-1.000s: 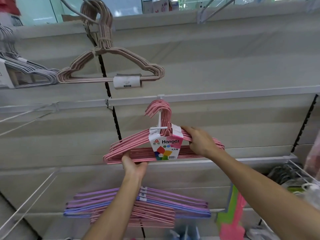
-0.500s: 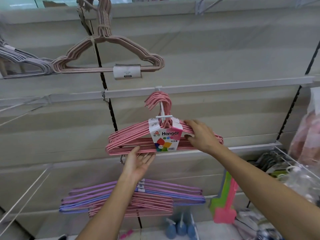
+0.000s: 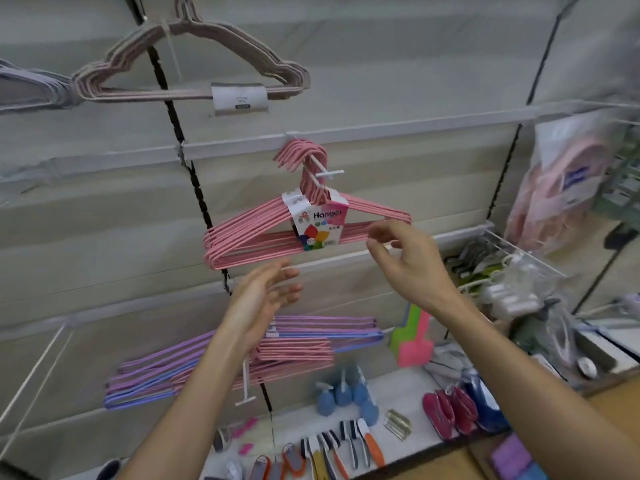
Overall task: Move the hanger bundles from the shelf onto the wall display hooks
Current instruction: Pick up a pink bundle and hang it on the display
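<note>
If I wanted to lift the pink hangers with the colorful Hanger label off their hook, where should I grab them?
Probably the straight bottom bars of the pink hanger bundle, one hand on each side of the Hanger label, coming from the front and below. The bars stick out wide and bare there. The curved tops loop over the white hook, so you would likely lift up, then pull toward you. Both hands are off it now.

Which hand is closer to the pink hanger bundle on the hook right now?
Right. The right hand is at the pink hanger bundle's right end, fingertips almost on it; the left hand is open just below its bottom bar.
</note>
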`<state>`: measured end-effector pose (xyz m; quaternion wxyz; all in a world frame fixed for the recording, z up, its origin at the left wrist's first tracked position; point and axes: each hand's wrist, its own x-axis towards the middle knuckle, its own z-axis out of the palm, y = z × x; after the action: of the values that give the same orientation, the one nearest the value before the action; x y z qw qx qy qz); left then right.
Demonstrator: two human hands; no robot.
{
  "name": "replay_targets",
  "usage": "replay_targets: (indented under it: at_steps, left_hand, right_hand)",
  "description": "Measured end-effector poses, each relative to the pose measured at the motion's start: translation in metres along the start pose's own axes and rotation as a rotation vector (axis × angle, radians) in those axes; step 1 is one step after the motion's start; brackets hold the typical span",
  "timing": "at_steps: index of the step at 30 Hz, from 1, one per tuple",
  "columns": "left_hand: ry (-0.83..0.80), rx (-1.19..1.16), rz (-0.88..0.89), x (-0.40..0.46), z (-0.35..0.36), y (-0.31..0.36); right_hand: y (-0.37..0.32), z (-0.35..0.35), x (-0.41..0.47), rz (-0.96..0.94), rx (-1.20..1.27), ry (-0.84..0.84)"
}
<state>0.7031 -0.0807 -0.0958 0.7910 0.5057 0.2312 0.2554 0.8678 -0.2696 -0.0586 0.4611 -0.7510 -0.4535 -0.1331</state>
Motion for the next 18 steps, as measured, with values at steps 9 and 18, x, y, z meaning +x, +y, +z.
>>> replay_targets:
  at_steps: [9, 18]
  left_hand:
    - [-0.255, 0.519, 0.261, -0.064, 0.038, -0.027]
    - [-0.651, 0.812, 0.447, -0.092, 0.124, -0.074]
  right_hand:
    - [-0.034, -0.066, -0.084, 0.032, -0.073, 0.184]
    - [-0.027, -0.155, -0.159, 0.137, -0.181, 0.327]
